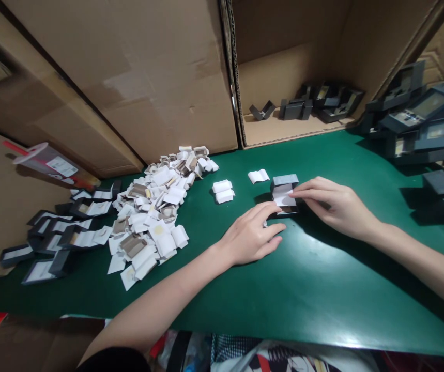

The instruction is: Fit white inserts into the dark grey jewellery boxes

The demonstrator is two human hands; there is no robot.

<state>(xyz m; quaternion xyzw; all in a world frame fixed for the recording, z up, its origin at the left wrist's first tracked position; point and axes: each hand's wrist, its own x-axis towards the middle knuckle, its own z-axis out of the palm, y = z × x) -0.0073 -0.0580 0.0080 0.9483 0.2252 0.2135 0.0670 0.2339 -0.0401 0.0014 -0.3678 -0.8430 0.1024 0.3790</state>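
A small dark hinged box (285,181) stands with its lid up on the green table, between my two hands. My left hand (250,233) holds the box's near left corner with its fingertips, the other fingers lying lower over the table. At the box's opening, my right hand (332,205) has thumb and fingers pinched on a white folded card insert (282,196). That insert sits partly inside the box. Left of the box lie a loose white insert (258,176) and two more white inserts (223,191) side by side.
A heap of white and grey inserts (159,199) covers the table's left part. Beyond it are open dark boxes with white linings (86,207) and a lidded drink cup (51,165). Cardboard (159,72) walls the back. More dark boxes (419,119) pile up at right.
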